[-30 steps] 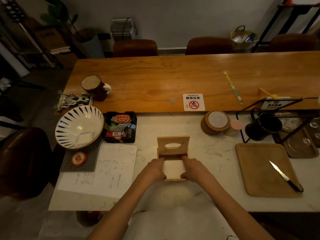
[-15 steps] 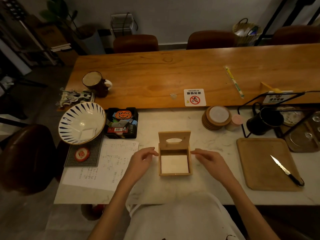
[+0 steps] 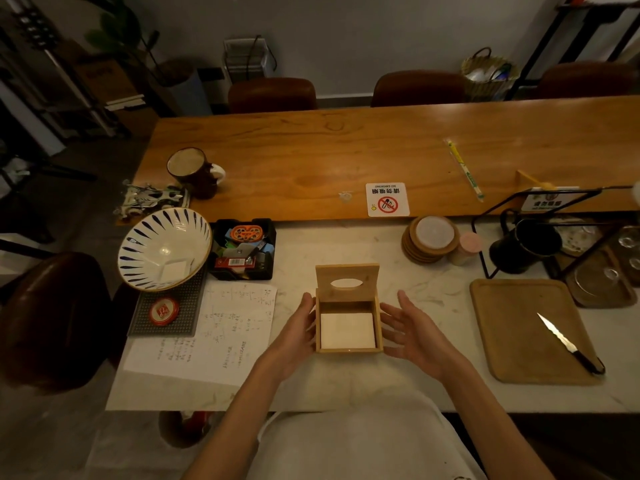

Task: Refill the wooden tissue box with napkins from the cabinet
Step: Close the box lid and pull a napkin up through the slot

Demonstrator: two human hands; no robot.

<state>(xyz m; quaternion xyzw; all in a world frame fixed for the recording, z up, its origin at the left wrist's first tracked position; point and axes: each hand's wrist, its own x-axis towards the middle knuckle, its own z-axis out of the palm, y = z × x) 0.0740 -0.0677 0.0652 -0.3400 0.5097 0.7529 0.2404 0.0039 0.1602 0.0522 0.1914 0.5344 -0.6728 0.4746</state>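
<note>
The wooden tissue box (image 3: 379, 327) sits on the white marble counter in front of me. Its lid (image 3: 347, 282), with an oval slot, stands raised at the back. A stack of white napkins (image 3: 347, 330) lies flat inside the box. My left hand (image 3: 294, 336) rests against the box's left wall with the fingers extended. On the other side, my right hand (image 3: 414, 332) is open with fingers spread, just clear of the box's right wall. Neither hand grips anything.
A printed paper sheet (image 3: 214, 337) lies left of the box, beside a striped bowl (image 3: 162, 247) and a black tray of small items (image 3: 242, 249). To the right are a wooden cutting board (image 3: 512, 341) with a knife (image 3: 568, 342), stacked coasters (image 3: 431, 239) and a black pitcher (image 3: 523, 245).
My hands were pressing down inside the box on the napkins. They lifted out, spread apart, and now sit at the box's two sides.
</note>
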